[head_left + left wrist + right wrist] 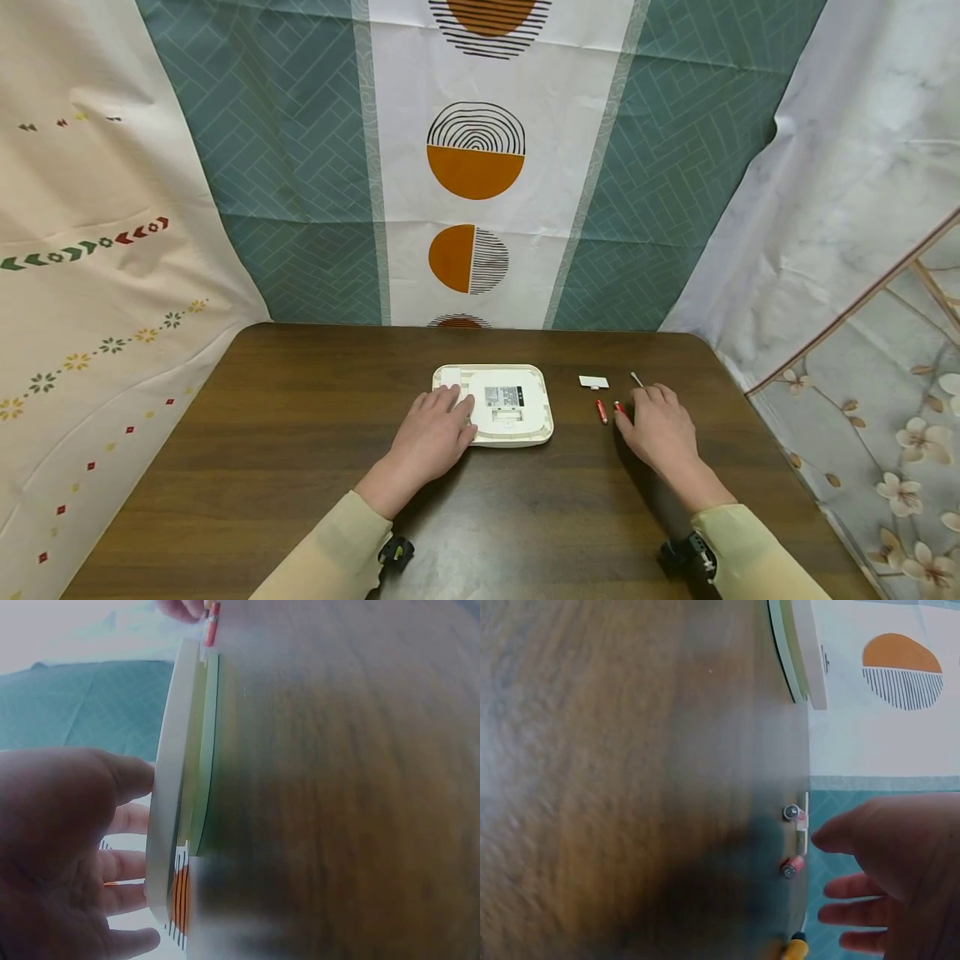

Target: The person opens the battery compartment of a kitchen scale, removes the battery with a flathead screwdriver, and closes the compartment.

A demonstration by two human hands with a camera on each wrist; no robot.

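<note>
My left hand [433,423] rests, fingers loosely spread, on the left of the white device [531,423], which lies lengthwise across the bench [315,400]. My right hand [662,425], palm down, relaxed and holding nothing, is nearer the red batteries [602,412]: leftward, just off its thumb, long axes pointing away. Beyond them lies the white cover [593,381].

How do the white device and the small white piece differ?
The white device is far larger than the white piece. The left hand touches the device; no hand touches the piece. The device bears a printed label; none shows on the piece. Both look whitish.
</note>
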